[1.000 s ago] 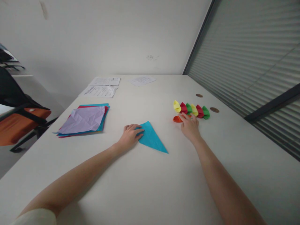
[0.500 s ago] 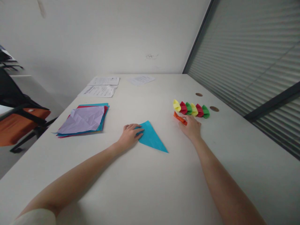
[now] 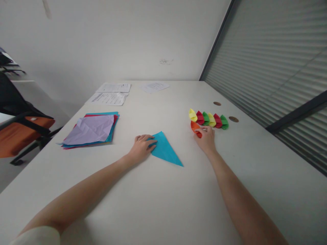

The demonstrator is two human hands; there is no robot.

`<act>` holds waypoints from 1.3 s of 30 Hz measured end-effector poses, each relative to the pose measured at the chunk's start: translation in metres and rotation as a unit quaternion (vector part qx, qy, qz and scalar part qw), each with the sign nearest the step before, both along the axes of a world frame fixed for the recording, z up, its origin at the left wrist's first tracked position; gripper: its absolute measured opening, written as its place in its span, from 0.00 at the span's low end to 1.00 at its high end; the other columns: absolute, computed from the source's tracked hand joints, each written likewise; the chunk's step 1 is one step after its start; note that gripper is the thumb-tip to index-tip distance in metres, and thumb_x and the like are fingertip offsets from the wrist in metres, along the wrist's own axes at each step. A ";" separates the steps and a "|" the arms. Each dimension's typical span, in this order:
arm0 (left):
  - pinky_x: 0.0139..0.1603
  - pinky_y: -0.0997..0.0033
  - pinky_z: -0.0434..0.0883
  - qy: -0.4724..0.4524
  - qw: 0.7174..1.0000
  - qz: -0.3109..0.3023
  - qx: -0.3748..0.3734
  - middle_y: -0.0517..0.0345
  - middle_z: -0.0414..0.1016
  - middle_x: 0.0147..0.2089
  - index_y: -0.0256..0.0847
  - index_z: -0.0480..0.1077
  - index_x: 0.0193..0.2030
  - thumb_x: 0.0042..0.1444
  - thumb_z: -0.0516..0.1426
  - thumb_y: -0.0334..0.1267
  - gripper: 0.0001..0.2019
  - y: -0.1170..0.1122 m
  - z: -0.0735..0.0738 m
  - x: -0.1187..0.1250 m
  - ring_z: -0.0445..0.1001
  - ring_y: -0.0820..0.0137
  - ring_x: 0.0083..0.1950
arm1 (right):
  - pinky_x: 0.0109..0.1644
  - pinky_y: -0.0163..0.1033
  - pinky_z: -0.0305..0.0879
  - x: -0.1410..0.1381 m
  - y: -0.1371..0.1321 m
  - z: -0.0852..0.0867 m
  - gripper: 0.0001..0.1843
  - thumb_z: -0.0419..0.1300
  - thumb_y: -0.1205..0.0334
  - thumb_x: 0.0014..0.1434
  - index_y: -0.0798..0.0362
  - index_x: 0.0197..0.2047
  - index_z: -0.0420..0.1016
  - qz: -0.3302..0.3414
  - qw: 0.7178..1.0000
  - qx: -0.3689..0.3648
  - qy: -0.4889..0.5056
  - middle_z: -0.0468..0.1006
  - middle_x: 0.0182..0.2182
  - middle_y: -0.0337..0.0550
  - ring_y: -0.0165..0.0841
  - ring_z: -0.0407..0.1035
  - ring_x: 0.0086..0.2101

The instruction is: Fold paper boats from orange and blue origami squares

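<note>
A blue sheet of paper (image 3: 165, 149), folded to a pointed shape, lies flat on the table. Across its left corner rests my left hand (image 3: 143, 145), fingers stretched out and slightly spread. To the right, my right hand (image 3: 206, 136) pinches a small orange folded paper piece (image 3: 195, 128) between thumb and fingers, just in front of a row of folded pieces. That row has yellow (image 3: 192, 115), red (image 3: 200, 118) and green (image 3: 224, 122) pieces set side by side, several in all. My right palm is hidden from view.
On the left lies a stack of coloured paper (image 3: 90, 128), a creased purple sheet on top. Printed sheets (image 3: 109, 98) lie farther back. Two round table holes (image 3: 233, 119) are near the blinds (image 3: 276, 61). An orange-seated chair (image 3: 30, 132) stands beyond the left edge.
The orange piece has turned in my right hand and now shows a wider, opened face. My right hand has shifted slightly left. My left hand and the blue paper stay put.
</note>
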State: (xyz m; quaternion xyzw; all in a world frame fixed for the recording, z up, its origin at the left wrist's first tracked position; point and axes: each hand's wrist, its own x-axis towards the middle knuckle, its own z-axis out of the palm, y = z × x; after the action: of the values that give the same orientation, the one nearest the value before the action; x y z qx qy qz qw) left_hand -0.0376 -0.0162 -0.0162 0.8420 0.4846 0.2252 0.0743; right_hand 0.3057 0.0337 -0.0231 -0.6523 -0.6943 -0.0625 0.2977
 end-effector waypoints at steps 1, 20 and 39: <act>0.59 0.52 0.59 0.001 1.000 -0.001 0.002 0.52 0.73 0.57 0.48 0.75 0.52 0.64 0.55 0.42 0.13 0.000 0.000 0.000 0.69 0.59 0.59 | 0.57 0.55 0.57 0.000 0.001 0.000 0.14 0.57 0.62 0.55 0.53 0.41 0.80 0.003 1.000 -0.001 -0.004 0.67 0.47 0.55 0.47 0.61 0.49; 0.62 0.46 0.57 0.027 0.999 -0.027 0.006 0.47 0.69 0.61 0.47 0.71 0.58 0.62 0.53 0.42 0.18 -0.006 0.003 0.002 0.64 0.54 0.63 | 0.61 0.53 0.60 -0.105 -0.063 0.071 0.25 0.74 0.55 0.42 0.47 0.45 0.77 0.366 0.883 -0.288 -0.057 0.68 0.53 0.48 0.47 0.62 0.55; 0.62 0.46 0.58 0.029 0.999 -0.031 0.006 0.48 0.70 0.61 0.47 0.70 0.58 0.63 0.53 0.42 0.18 -0.005 0.004 0.001 0.65 0.55 0.63 | 0.56 0.54 0.61 -0.063 -0.028 0.061 0.15 0.60 0.62 0.56 0.50 0.48 0.76 0.097 0.992 -0.056 -0.057 0.69 0.52 0.53 0.49 0.64 0.53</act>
State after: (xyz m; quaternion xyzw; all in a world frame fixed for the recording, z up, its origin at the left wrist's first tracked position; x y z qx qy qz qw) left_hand -0.0369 -0.0210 -0.0119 0.8632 0.4589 0.2011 0.0626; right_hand 0.2430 0.0056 0.0379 -0.5928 -0.7724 -0.0317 0.2255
